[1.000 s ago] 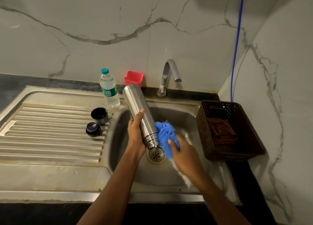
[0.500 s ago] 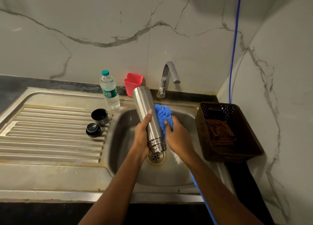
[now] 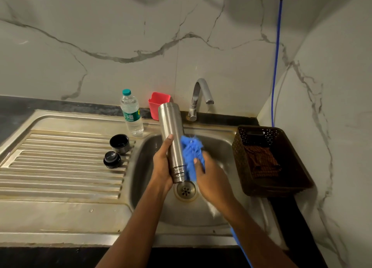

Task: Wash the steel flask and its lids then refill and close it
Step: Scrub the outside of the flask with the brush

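Left hand (image 3: 163,167): wrapped round the lower half of the steel flask (image 3: 173,138), thumb lying up its front.
Right hand (image 3: 211,179): bunched round a blue cloth (image 3: 192,153), pressing it to the flask's right side. The two hands are close together, with only the flask and cloth between them.
Steel flask: held over the sink (image 3: 141,177) upside down and slightly tilted. Its threaded mouth is just above the drain (image 3: 185,190), and its flat base points up toward the wall. No lid fitted.
Lids, two, black: both on the ribbed drainboard (image 3: 60,177) left of the basin, close together. The cup lid (image 3: 119,143) stands mouth up. The stopper (image 3: 112,159) sits just in front of it.
Tap (image 3: 198,98): curved and chrome, behind the basin, spout turned right.
Water bottle (image 3: 131,114): clear plastic with a teal cap, upright at the back of the drainboard.
Red cup (image 3: 159,104): against the wall, partly hidden behind the flask's base.
Basket (image 3: 277,189): dark brown and perforated, right of the basin, holding a brown cloth (image 3: 261,161).
Bench (image 3: 18,110): dark stone, carrying the sink unit.
Blue cord (image 3: 276,56): hangs down the marble wall in the corner behind the basket.
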